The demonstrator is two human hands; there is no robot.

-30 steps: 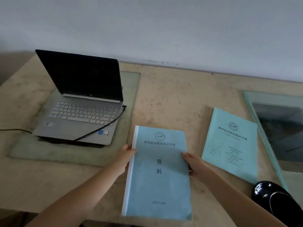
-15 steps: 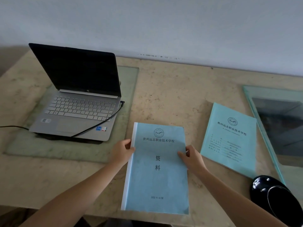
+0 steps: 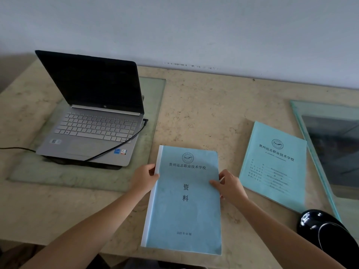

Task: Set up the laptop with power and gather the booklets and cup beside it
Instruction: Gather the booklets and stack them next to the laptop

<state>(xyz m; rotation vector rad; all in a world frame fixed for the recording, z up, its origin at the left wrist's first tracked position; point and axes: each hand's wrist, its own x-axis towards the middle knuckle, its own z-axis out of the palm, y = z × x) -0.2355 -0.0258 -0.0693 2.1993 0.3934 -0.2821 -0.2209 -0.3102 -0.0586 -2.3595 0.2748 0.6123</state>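
At the near edge of the beige stone table (image 3: 204,117), at 6 o'clock, lies a thick light-blue bound booklet (image 3: 184,208) with a white spine strip on its left side. Its cover carries a round emblem, the line 贵州远志职业技术学校, the two large characters 资料 one under the other, and near the bottom "2022年05制". The left hand (image 3: 144,179) grips the booklet's left edge with the thumb on the cover, and the right hand (image 3: 230,186) grips the right edge in the same way. Both hands are closed on it, and the booklet lies flat on the table.

At 4 o'clock, at the frame's corner, sits a glossy black cup (image 3: 328,235), only partly seen, with its opening turned toward the camera. Just beyond it, at 3 o'clock, a thinner teal paper booklet (image 3: 275,167) lies flat and a little rotated. It shows the same emblem and the same school name, and under these some small form lines which are too small to read. Its right edge is just beside a greenish glass sheet (image 3: 314,150).

At 10 o'clock an open silver laptop (image 3: 93,133) with a dark screen rests on another glass sheet (image 3: 153,105). Small stickers are on the palm rest, and the logo under the screen is too small to read. A black power cable (image 3: 120,146) is plugged into the laptop's right side and crosses its front right corner.
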